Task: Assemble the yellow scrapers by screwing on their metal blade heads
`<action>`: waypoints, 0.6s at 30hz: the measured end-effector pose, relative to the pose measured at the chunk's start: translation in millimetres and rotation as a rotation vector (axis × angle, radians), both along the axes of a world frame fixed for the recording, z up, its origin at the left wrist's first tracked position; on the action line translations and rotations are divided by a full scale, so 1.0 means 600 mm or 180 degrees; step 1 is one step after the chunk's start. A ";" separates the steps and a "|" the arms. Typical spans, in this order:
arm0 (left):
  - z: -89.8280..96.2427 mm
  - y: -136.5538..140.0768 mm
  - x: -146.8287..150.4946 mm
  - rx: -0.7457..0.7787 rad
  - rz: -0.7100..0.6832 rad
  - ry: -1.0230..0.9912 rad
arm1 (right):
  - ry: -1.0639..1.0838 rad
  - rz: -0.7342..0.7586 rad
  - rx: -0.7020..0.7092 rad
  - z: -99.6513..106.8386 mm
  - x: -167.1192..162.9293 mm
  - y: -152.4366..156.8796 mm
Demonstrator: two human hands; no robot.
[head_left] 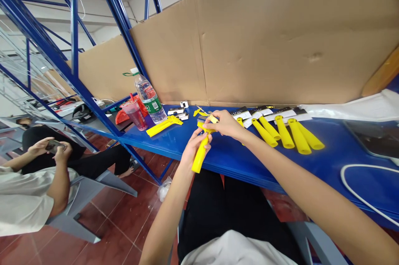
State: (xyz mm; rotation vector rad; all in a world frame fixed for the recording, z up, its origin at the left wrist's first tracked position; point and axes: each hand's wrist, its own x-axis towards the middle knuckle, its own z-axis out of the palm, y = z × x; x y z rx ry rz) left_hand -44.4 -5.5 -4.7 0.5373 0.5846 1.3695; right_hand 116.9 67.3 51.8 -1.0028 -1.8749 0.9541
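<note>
My left hand (193, 148) is wrapped round the handle of a yellow plastic scraper (200, 158), which hangs tilted just off the table's front edge. At the scraper's head, my right hand (227, 124) pinches a small pale-yellow piece (213, 119); its exact kind is not clear. Fingers partly hide the head. Another yellow scraper (164, 126) lies on the blue table (174, 142) to the left. Behind my hands are small yellow parts (199, 112). To the right, several hollow yellow handles (284, 133) lie side by side, near black-and-white packets (257, 112).
A water bottle (151, 98) and a red-lidded cup (134, 114) stand at the left. Small white-and-black boxes (178, 113) lie behind. A cardboard wall (264, 40) backs the table; a white cable (358, 166) curls at the right. Another person (31, 190) sits at the left with a phone.
</note>
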 end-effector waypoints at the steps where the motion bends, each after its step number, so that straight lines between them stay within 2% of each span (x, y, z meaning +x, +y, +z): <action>1: -0.001 0.001 -0.001 0.0024 -0.0015 0.0003 | 0.0009 -0.0031 -0.0046 0.000 0.000 0.000; 7: -0.003 0.003 -0.002 0.0058 -0.0021 -0.0061 | 0.0089 -0.0132 -0.0256 -0.006 -0.002 0.003; 12: 0.002 0.000 -0.001 -0.0074 0.0023 -0.0275 | 0.0256 -0.0198 -0.0125 -0.011 -0.006 0.008; 16: 0.009 -0.002 -0.002 -0.0216 0.0090 -0.0471 | 0.0554 -0.0466 -0.0016 -0.008 -0.005 0.016; 18: 0.011 -0.002 -0.003 -0.0244 0.0122 -0.0501 | 0.0592 -0.0417 0.0091 -0.006 0.002 0.025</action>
